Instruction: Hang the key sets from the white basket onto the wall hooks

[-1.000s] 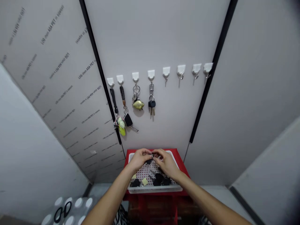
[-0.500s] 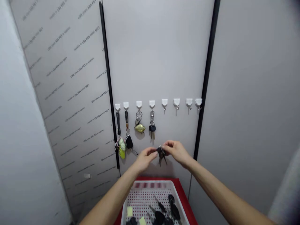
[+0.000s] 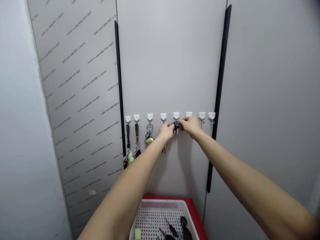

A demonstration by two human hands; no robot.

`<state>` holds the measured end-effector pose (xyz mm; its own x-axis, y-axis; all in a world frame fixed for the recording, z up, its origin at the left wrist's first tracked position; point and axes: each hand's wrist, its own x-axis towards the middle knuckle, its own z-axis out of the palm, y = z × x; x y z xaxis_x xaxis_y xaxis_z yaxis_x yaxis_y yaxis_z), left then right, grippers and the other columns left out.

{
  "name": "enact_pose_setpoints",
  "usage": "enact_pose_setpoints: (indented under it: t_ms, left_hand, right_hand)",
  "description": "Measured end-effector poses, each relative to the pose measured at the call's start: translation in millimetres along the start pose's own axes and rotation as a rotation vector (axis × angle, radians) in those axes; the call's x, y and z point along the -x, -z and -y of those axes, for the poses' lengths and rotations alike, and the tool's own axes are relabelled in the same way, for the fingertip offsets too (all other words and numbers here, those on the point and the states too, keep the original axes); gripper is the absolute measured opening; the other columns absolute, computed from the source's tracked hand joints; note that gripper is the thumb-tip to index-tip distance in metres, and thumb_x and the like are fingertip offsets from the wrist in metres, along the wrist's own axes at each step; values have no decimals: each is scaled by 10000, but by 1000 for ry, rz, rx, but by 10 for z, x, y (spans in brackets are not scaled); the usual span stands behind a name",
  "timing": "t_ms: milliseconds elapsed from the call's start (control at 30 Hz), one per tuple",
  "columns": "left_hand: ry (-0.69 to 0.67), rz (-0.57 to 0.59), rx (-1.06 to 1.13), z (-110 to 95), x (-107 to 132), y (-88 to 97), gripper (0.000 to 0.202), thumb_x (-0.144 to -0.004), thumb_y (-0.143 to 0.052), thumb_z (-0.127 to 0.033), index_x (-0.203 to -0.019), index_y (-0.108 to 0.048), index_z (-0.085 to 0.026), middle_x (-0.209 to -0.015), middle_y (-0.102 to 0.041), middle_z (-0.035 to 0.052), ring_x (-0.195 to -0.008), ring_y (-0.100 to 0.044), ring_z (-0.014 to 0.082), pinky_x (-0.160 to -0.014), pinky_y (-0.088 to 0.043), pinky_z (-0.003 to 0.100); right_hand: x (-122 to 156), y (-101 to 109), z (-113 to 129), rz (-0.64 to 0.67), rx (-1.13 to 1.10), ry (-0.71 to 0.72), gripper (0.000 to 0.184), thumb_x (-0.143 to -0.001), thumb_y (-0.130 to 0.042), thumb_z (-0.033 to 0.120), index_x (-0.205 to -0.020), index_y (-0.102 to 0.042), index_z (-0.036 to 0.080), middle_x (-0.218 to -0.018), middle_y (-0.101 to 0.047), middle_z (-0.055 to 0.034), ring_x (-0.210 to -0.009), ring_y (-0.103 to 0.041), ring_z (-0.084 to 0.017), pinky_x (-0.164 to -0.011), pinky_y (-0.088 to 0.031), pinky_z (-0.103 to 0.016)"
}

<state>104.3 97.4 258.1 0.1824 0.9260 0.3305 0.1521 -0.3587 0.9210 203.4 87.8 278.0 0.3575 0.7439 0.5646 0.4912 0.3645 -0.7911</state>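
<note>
My left hand [image 3: 166, 131] and my right hand [image 3: 190, 125] are raised to the grey wall, both pinched on a bunch of dark keys [image 3: 176, 126]. The bunch sits just under the fifth white hook [image 3: 176, 115] of a row of wall hooks. Whether its ring is over the hook I cannot tell. To the left, key sets hang from the first hooks: a black strap with a green fob [image 3: 128, 156], a brown strap with a black fob [image 3: 137, 151], and a gold fob [image 3: 149, 140]. My left hand covers most of the set on the fourth hook.
A white perforated basket [image 3: 150, 216] on a red stand [image 3: 195, 213] sits below, holding more dark keys [image 3: 184, 224] and a yellow tag [image 3: 137, 233]. Bare hooks [image 3: 202, 116] remain at the right. Black vertical strips [image 3: 218, 100] edge the wall panel.
Both hands lifted the bunch of keys out of the basket and carried it up to the fifth hook. The view tilted upward with them.
</note>
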Motion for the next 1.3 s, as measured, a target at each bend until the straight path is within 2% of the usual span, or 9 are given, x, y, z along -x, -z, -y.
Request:
enact_pose_setpoints:
  t_ms: [167, 267, 433, 500, 633, 733, 867, 1100, 1300]
  left_hand:
    - [14, -17, -67, 54, -30, -41, 253, -690, -402, -281, -816, -520, -94, -675, -561, 68, -584, -506, 101, -561, -370, 206]
    - [50, 4, -83, 201, 156, -34, 295, -672, -430, -253, -917, -473, -96, -709, -554, 66, -564, -505, 95, -542, -374, 207]
    - [116, 159, -91, 872, 770, 89, 352, -648, -436, -182, -987, -413, -92, -737, -527, 56, -571, -490, 86, -514, -370, 197]
    - [184, 264, -134, 1255, 1073, 121, 313, -636, -437, -164, -938, -449, -81, -715, -526, 51, -579, -478, 86, -537, -370, 201]
    - [275, 450, -326, 1915, 1611, 60, 290, -584, -483, -162, -866, -492, -95, -748, -535, 47, -638, -470, 105, -592, -370, 217]
    - [193, 538, -586, 2161, 1827, -41, 298, -533, -520, -169, -829, -512, -138, -777, -534, 36, -699, -463, 138, -630, -357, 240]
    - [93, 520, -829, 2233, 1884, -103, 264, -527, -530, -202, -786, -516, -157, -802, -520, 44, -782, -438, 173, -669, -335, 254]
    - [106, 474, -893, 2234, 1890, -25, 254, -617, -467, -272, -850, -498, -177, -861, -498, 43, -837, -409, 174, -717, -311, 257]
    - [4, 543, -927, 2177, 1901, -67, 272, -616, -467, -290, -874, -492, -210, -886, -486, 28, -853, -395, 177, -736, -297, 269]
  right_hand:
    - [-44, -39, -76, 16, 292, 107, 155, -598, -428, 177, -502, -542, 135, -386, -480, -10, -477, -489, -111, -513, -381, -227]
    - [78, 23, -146, -8, 292, 159, 190, -605, -404, 164, -672, -579, 130, -508, -540, -23, -553, -499, -117, -573, -379, -239]
    - [681, 127, -563, -90, 255, 267, 301, -620, -386, 170, -890, -507, 115, -759, -549, -56, -607, -476, -104, -606, -373, -242]
    - [1083, 100, -859, 146, 318, 277, 276, -618, -386, 158, -857, -519, 123, -756, -549, -54, -616, -473, -103, -613, -368, -230]
    - [1905, -36, -1409, 925, 508, 239, 192, -560, -466, 157, -725, -564, 153, -697, -574, -48, -647, -492, -135, -594, -357, -229]
    - [2252, -135, -1608, 1097, 692, 255, 207, -500, -543, 196, -702, -567, 156, -738, -581, -77, -726, -495, -196, -627, -340, -269]
    - [2331, -203, -1651, 1069, 719, 235, 256, -519, -554, 262, -758, -539, 171, -781, -579, -77, -738, -501, -203, -616, -329, -266]
    - [2292, -206, -1687, 1017, 675, 168, 101, -622, -460, 236, -669, -530, 179, -698, -585, -55, -667, -510, -166, -545, -297, -229]
    - [2276, -214, -1638, 1114, 688, 195, 214, -540, -500, 224, -750, -511, 188, -719, -579, -49, -669, -506, -183, -529, -287, -231]
